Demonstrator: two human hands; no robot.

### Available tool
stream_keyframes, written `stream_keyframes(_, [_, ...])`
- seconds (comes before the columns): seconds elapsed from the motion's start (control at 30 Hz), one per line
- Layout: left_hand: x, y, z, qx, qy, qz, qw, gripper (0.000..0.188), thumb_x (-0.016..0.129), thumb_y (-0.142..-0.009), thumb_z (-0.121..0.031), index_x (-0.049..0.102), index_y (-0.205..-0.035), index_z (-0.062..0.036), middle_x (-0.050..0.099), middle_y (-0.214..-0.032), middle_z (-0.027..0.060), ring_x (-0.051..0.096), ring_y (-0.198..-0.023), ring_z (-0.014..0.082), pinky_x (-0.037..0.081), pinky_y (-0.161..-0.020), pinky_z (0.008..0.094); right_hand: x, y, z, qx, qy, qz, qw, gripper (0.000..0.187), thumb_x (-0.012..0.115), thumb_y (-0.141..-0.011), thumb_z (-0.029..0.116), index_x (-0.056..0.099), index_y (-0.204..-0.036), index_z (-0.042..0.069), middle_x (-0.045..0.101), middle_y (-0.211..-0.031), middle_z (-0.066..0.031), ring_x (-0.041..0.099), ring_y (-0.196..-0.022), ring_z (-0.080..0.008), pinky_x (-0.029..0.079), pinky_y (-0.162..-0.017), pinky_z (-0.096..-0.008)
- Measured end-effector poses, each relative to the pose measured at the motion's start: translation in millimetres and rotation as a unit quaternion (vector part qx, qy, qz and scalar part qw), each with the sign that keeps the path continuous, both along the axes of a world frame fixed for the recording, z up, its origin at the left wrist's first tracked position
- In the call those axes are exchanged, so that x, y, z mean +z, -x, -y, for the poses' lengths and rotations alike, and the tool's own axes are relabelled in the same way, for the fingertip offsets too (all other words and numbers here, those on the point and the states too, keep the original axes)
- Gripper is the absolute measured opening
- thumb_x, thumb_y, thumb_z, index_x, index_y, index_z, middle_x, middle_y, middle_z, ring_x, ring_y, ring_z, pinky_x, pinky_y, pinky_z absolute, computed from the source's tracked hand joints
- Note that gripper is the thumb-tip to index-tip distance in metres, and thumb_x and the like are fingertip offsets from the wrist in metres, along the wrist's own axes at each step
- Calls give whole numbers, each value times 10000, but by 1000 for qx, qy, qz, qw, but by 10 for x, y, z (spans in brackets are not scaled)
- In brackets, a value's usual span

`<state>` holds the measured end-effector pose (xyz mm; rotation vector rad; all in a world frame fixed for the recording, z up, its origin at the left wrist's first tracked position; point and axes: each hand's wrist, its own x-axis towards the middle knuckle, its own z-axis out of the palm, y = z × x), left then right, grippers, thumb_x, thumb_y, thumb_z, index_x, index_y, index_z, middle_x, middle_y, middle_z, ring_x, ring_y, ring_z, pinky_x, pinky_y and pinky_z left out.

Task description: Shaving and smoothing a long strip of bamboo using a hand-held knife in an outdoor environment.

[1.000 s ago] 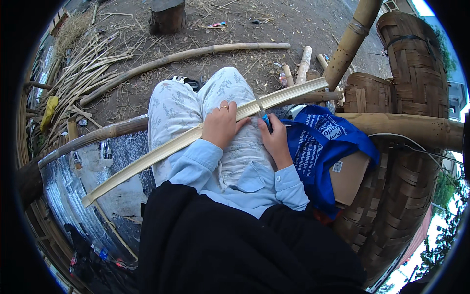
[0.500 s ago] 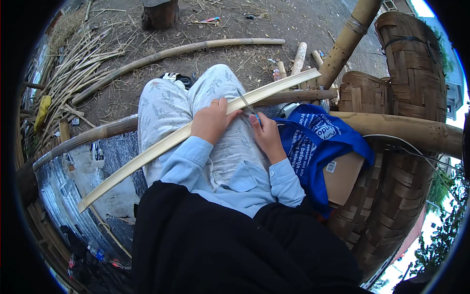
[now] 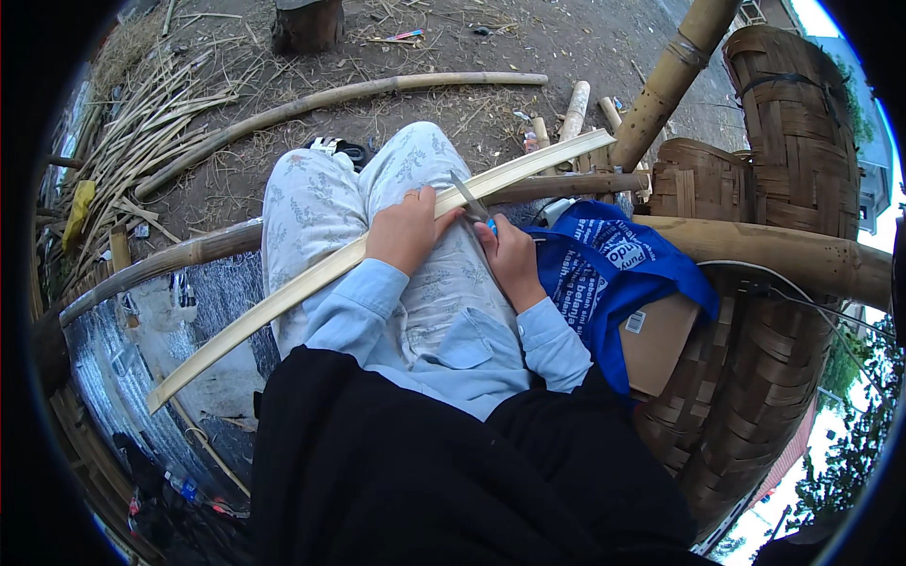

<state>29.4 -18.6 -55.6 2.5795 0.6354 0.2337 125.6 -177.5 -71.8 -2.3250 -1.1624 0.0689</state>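
Observation:
A long pale split bamboo strip slants across my lap, its near end low at the left and its far end up at the right. My left hand is closed round the strip near its middle, the thumb pointing right. In my right hand is a knife, gripped by its blue handle just right of the strip. The blade crosses the strip's surface, tip pointing up and left. How far the edge bites into the bamboo cannot be made out.
A blue cloth bag with a cardboard box sits at my right, beside woven bamboo baskets. A thick bamboo post rises at the far right. Thin strips lie heaped at the far left, near a curved bamboo pole.
My right hand has shifted very slightly, and the blade lies at a slightly different angle across the strip. The left hand keeps its hold; the whole view has moved a little.

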Motion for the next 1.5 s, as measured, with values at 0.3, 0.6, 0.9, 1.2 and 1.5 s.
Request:
stream_keyframes(0.3, [31,-6,43,27,-4,-25,999,496,484,-831,-533,511,-802,-38,578,-683,124,607,-535,301,488,-468,381,87,-73,-68,-22,26,20,999,431,435,-912,409,465,-680,47,527,-545,-179,550,-532,-378,405,-444,-452])
stream_keyframes(0.6, [31,10,25,12,-13,-31,999,496,456,-849,-529,509,-802,-38,575,-667,118,607,-530,300,486,-461,380,77,-375,48,-122,39,-20,992,452,419,-923,398,481,-684,19,526,-573,-210,533,-571,-414,391,-476,-461])
stream_keyframes(0.9, [77,-28,-30,0,39,-65,997,534,420,-856,-550,526,-805,-30,600,-705,151,617,-575,317,496,-510,407,97,-413,33,-125,24,-20,992,437,435,-918,388,474,-657,40,525,-569,-186,531,-551,-395,392,-474,-456])
stream_keyframes(1.2, [96,-47,-4,8,35,-74,997,518,422,-863,-537,526,-801,-33,608,-694,149,615,-567,320,492,-492,409,245,-618,60,-185,62,-48,980,478,396,-935,392,551,-730,-12,540,-610,-225,533,-616,-420,382,-503,-450])
stream_keyframes(1.5, [45,-26,86,37,-29,-34,998,500,470,-832,-547,517,-799,-50,581,-659,101,611,-528,280,492,-459,369,405,-423,-112,-233,168,9,958,517,383,-925,422,563,-671,9,582,-615,-212,579,-581,-394,445,-507,-470])
